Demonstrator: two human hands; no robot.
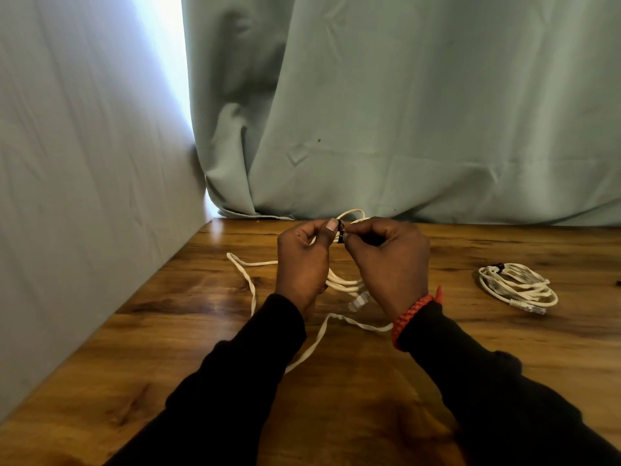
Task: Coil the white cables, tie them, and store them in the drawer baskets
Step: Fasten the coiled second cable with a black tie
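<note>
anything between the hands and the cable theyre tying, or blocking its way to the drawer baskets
Nothing between them: the left hand and right hand already hold the coiled cable at the black tie. No drawer baskets are in view, so that path cannot be judged.

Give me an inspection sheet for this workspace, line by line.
Surface: wooden table, glossy.
Job's things: coiled cable held above the table, a dark tie at its top; finished coil lying at the right, tied; drawer baskets not seen.
Clutter: small dark item at the right edge, too cut off to identify.
Grippers: left hand grips the coil; right hand pinches the tie.
Cables: loose white cable trailing across the table.
Surroundings: pale green curtains behind and at left.
</note>
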